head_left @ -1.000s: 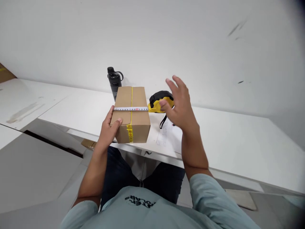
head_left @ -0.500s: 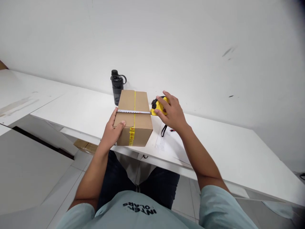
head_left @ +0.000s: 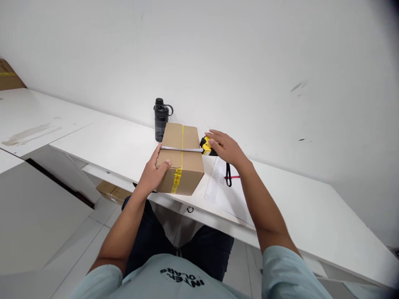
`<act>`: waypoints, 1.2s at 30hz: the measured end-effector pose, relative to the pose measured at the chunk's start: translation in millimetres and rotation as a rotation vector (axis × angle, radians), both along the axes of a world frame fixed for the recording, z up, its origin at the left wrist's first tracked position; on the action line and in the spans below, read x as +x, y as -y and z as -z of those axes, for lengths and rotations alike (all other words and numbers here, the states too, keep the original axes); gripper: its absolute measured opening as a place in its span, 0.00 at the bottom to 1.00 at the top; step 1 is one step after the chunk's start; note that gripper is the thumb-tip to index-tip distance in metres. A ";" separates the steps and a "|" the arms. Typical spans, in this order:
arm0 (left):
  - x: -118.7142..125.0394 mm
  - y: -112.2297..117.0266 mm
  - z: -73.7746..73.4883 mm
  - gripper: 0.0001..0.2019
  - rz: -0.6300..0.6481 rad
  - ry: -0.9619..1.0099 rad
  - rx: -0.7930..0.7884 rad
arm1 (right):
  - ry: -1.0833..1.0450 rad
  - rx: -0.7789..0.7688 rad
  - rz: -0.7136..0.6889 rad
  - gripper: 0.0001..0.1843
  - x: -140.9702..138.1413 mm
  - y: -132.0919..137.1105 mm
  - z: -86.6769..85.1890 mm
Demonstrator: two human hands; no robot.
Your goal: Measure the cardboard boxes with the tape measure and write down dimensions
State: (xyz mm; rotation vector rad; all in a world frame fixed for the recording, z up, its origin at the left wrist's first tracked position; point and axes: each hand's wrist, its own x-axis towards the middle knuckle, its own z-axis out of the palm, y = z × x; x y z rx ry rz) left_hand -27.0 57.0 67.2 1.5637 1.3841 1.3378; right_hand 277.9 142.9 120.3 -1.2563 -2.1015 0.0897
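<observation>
A brown cardboard box (head_left: pixel 189 164) with yellow tape along its top and front stands near the front edge of the white table. My left hand (head_left: pixel 152 172) grips the box's left side, thumb on top and fingers along the edge, where it also pins the end of the tape blade. The pale measuring blade (head_left: pixel 183 149) lies stretched across the box's top. At the box's right edge is the yellow and black tape measure (head_left: pixel 206 145), with my right hand (head_left: pixel 227 147) closed on it. A black wrist strap (head_left: pixel 228 176) hangs below that hand.
Behind the box stands a dark bottle (head_left: pixel 161 122) with a loop handle. Written paper (head_left: pixel 218 195) and a red pen (head_left: pixel 236 177) lie to the right on the table (head_left: pixel 289 195). Another carton (head_left: pixel 9 77) is at far left; boxes (head_left: pixel 112 192) sit below the table.
My right hand has tilted the tape measure, lowering it slightly beside the box. The blade's printed face has turned away, and the strap hangs more in view. The camera view has shifted a little.
</observation>
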 end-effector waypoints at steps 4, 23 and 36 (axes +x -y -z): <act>1.5 3.1 -3.7 0.39 0.001 0.014 -0.041 | -0.280 0.248 0.095 0.38 34.8 3.6 23.0; 1.4 -7.2 3.3 0.36 -0.029 0.022 0.064 | 0.139 -0.314 0.709 0.16 115.8 19.8 153.2; 4.2 -6.0 -3.3 0.37 -0.046 -0.017 0.078 | -0.621 -0.352 0.301 0.27 79.2 44.4 164.8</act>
